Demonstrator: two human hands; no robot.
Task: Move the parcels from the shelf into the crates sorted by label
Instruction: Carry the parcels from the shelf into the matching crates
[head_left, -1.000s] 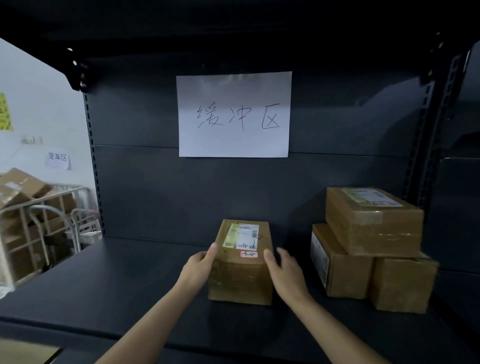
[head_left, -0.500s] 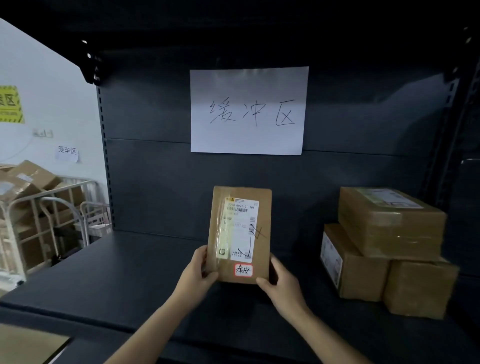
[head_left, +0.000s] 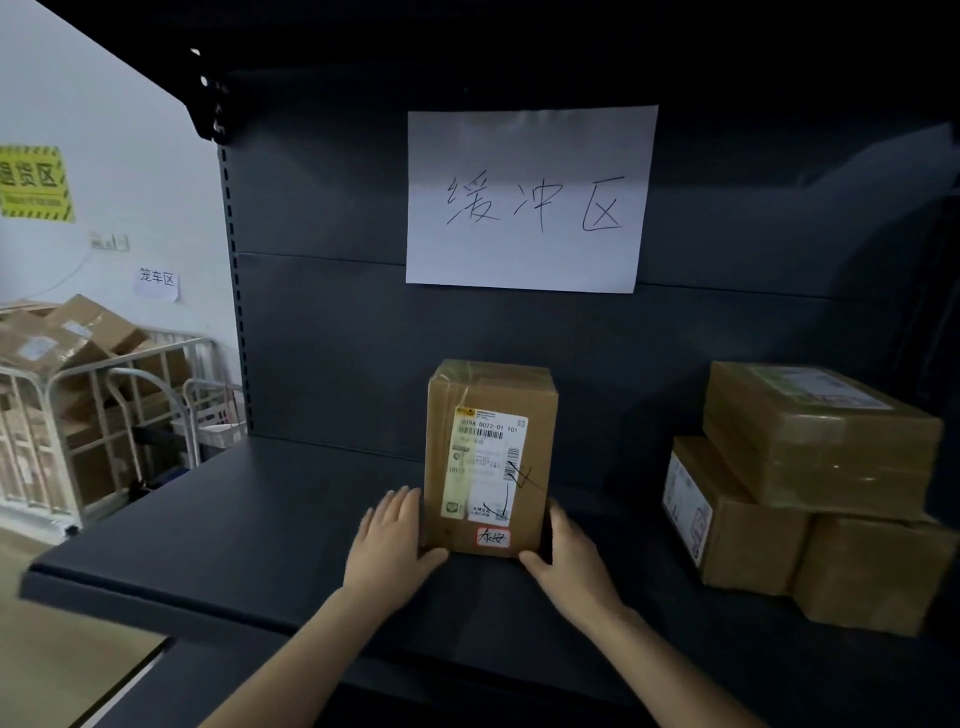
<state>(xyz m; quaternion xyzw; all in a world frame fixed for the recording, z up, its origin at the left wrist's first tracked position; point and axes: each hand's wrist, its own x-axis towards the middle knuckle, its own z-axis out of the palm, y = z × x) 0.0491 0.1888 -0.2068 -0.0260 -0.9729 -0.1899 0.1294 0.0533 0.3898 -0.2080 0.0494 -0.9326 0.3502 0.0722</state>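
A brown cardboard parcel (head_left: 491, 457) is tilted up so its labelled face looks at me, over the dark shelf (head_left: 234, 525). It bears a white shipping label and a small red-edged sticker with handwriting near its lower edge. My left hand (head_left: 392, 540) grips its lower left side and my right hand (head_left: 566, 558) its lower right side. Three more taped brown parcels (head_left: 821, 447) are stacked at the right of the shelf, one lying across two below.
A white paper sign (head_left: 530, 197) with handwritten characters hangs on the shelf's back panel. At the left, beyond the shelf, a metal cage cart (head_left: 78, 415) holds several cardboard boxes. A yellow sign (head_left: 34, 184) is on the wall.
The parcel lay flat on the shelf a second ago; both hands took its sides and tipped it upright so the label faces me. The view has shifted slightly.
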